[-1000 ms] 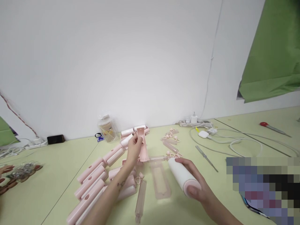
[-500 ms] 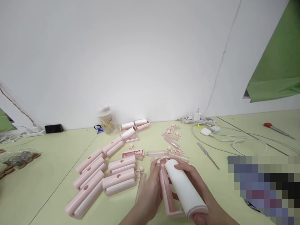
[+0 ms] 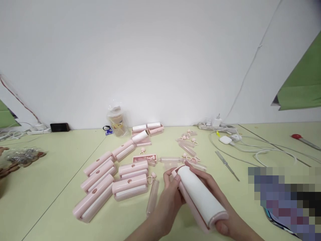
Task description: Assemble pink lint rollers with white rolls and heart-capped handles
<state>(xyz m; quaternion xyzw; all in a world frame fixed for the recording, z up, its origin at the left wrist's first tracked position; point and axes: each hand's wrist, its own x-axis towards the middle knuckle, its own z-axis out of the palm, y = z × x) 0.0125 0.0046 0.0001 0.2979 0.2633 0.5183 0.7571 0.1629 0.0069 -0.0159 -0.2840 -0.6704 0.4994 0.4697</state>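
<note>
While both hands close round it, one white roll point(image 3: 200, 195) lies in one pink case point(image 3: 190, 205), held just above the near middle of the desk point(image 3: 50, 201). The left hand point(image 3: 168, 201) grips the case's left side, and the right hand point(image 3: 223, 219) cups the roll's right side and near end. Left of the hands, six closed rollers point(image 3: 129, 186) lie clustered. Three more point(image 3: 147, 129) lie far, by the wall, one with its roll tilted up. At least three clear tubes point(image 3: 152, 197) lie around the hands. One open tray point(image 3: 145, 159), far of the hands, holds small pink pieces too small to count. One clear bag point(image 3: 115, 117), far, holds one cup. To the right lies one metal tool point(image 3: 227, 165).
</note>
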